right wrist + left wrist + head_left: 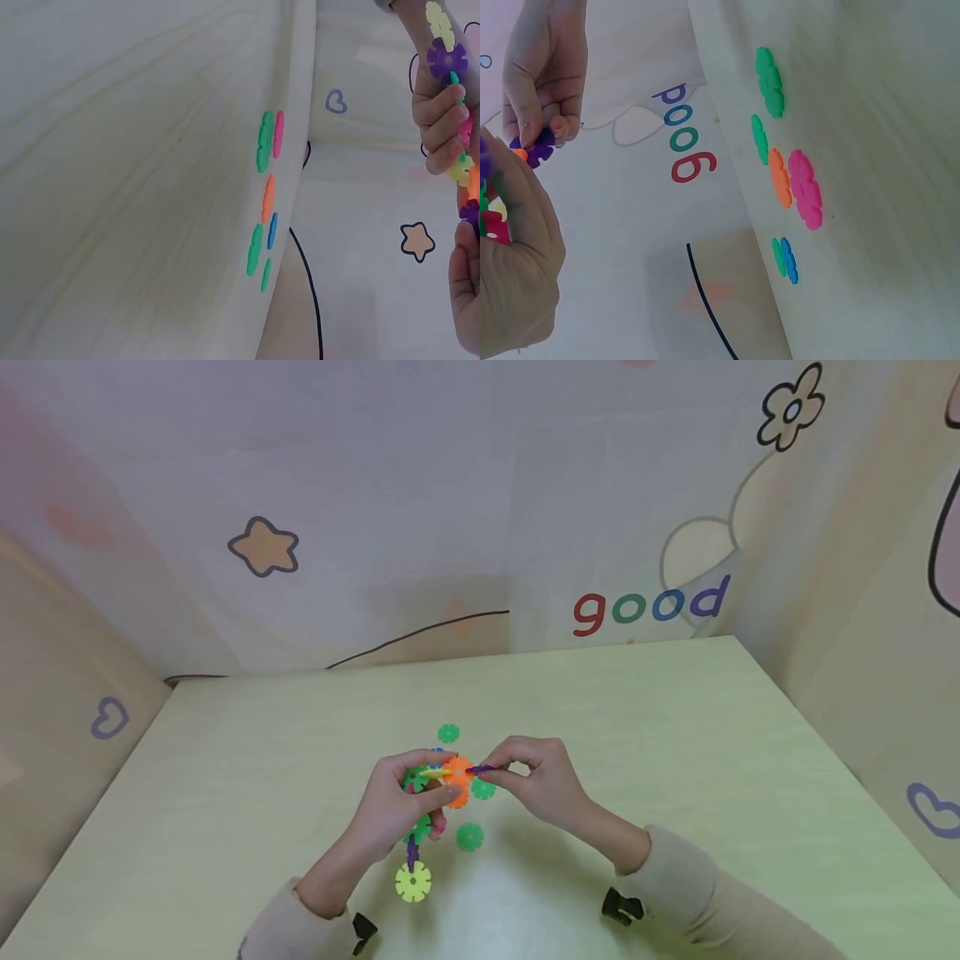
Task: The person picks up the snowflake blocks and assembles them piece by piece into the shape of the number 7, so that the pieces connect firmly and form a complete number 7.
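Observation:
The left hand (393,802) grips a chain of joined notched discs: green, yellow and an orange disc (459,770) near its fingertips, with a purple disc and a yellow-green disc (412,882) hanging at the lower end. The right hand (542,781) pinches a purple disc (480,769) edge-on at the orange disc's right side. In the left wrist view that purple disc (541,148) touches the orange one between the two hands. The right wrist view shows the chain's purple disc (448,60) and yellow piece (440,24) beyond the left fingers.
Loose discs lie on the pale table (645,718): a green disc (448,733) behind the hands, another green one (470,837) in front, and a pink disc (805,189), an orange disc (780,178) and a blue disc (789,260). A printed cloth stands behind the table.

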Demonstrator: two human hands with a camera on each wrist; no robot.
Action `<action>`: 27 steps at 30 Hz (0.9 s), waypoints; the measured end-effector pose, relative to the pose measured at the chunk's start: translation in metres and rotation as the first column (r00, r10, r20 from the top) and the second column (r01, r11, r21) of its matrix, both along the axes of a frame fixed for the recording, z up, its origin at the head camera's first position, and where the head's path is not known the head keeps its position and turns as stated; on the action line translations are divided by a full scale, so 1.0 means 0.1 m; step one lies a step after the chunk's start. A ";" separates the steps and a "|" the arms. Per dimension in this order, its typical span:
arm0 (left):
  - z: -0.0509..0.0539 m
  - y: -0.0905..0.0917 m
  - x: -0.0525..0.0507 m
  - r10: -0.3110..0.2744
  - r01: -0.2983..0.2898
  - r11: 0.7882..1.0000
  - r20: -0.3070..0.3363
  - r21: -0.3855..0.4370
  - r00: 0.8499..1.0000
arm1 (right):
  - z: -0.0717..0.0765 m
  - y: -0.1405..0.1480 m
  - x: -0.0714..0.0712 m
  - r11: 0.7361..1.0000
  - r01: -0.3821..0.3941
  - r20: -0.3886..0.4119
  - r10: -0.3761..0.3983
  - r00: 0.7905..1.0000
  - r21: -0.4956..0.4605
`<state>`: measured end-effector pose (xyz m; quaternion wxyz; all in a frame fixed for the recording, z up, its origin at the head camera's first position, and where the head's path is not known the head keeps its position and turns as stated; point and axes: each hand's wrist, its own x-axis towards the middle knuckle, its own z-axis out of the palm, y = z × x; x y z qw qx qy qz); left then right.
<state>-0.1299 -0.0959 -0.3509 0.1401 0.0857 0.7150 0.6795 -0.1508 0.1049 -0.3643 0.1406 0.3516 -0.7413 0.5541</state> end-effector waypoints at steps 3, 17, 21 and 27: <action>0.00 -0.01 -0.01 -0.006 0.006 1.000 0.009 0.000 1.000 | 0.01 0.02 -0.01 1.000 -0.016 0.020 0.015 1.000 0.025; -0.03 -0.15 -0.04 0.089 -0.089 0.993 -0.009 -0.076 0.996 | 0.00 0.13 -0.16 0.970 -0.001 0.290 -0.072 0.954 0.245; 0.00 -0.20 -0.05 0.089 -0.089 0.993 0.004 -0.082 0.996 | -0.02 0.15 -0.22 0.955 0.004 0.362 -0.116 0.925 0.296; 0.01 -0.26 -0.05 0.066 -0.065 0.997 0.013 -0.036 0.998 | -0.11 0.16 -0.34 0.932 -0.037 0.426 -0.130 0.895 0.362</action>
